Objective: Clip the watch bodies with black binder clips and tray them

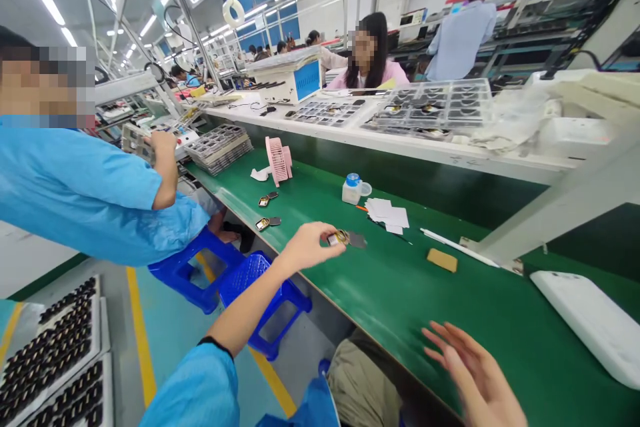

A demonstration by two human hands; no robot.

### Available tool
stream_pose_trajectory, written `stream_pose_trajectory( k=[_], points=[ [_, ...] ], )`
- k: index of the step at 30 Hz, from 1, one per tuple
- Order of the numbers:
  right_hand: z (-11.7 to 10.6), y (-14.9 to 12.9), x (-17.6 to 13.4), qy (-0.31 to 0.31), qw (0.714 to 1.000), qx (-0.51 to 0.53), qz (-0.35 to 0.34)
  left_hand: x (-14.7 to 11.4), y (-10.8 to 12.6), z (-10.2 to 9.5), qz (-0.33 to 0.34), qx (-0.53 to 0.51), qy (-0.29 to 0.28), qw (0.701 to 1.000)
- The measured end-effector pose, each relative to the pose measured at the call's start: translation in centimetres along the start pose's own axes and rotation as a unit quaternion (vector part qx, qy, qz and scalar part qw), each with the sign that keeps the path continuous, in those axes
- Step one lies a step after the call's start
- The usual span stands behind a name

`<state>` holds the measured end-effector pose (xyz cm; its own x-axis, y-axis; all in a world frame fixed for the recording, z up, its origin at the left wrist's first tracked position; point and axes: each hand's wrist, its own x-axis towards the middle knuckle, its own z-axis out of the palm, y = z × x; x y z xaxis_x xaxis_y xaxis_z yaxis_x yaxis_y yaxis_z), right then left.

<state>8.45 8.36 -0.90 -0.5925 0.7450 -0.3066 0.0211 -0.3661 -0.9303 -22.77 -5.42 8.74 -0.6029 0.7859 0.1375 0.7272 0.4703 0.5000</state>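
Observation:
Between the thumb and fingers of my left hand [311, 245] is a small opened device [340, 237], gold-rimmed with a pale inside. A dark flat piece [357, 240] extends from its right side, just over the green bench top [395, 293]. My right hand [473, 373] is held above the bench at the lower right, fingers spread and holding nothing. Two similar opened devices lie farther left: a nearer one [268, 223] and one behind it [268, 199]. What the devices are exactly cannot be made out.
A pink fan [279, 161] stands at the back left of the bench. Beyond my hands are a blue-capped bottle [352, 189], white paper pieces [387, 213], a tan block [442, 260] and a white case [590, 323]. A co-worker in blue [75, 193] sits left, near stacked trays [220, 148].

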Motion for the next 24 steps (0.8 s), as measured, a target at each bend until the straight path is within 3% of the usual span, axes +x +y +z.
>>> stream_pose_trajectory(
  k=[2,4,6,8,12,17,24],
  points=[
    [2.7,-0.2,0.6,-0.012,0.997,0.074,0.032,-2.5,3.3,1.5,0.091,-0.081,-0.036,0.992],
    [3.9,-0.8,1.0,-0.079,0.982,0.146,0.086,-4.7,5.9,3.0,0.141,-0.133,-0.068,0.979],
    [3.5,-1.1,0.9,-0.171,0.955,0.193,0.144,-6.2,7.6,4.5,0.159,-0.151,-0.089,0.971],
    [2.4,-1.0,0.5,-0.225,0.931,0.223,0.18,-7.2,8.7,5.9,0.172,-0.152,-0.1,0.968],
    [0.3,0.3,-0.6,-0.207,0.925,0.251,0.198,-8.0,9.7,8.3,0.188,-0.16,-0.092,0.965],
    [-0.1,0.8,-0.3,-0.174,0.913,0.292,0.224,-8.4,10.0,9.9,0.181,-0.166,-0.055,0.968],
    [-0.3,-0.7,0.7,-0.14,0.946,0.246,0.161,-8.7,10.1,11.2,0.149,-0.183,-0.017,0.972]
  ],
)
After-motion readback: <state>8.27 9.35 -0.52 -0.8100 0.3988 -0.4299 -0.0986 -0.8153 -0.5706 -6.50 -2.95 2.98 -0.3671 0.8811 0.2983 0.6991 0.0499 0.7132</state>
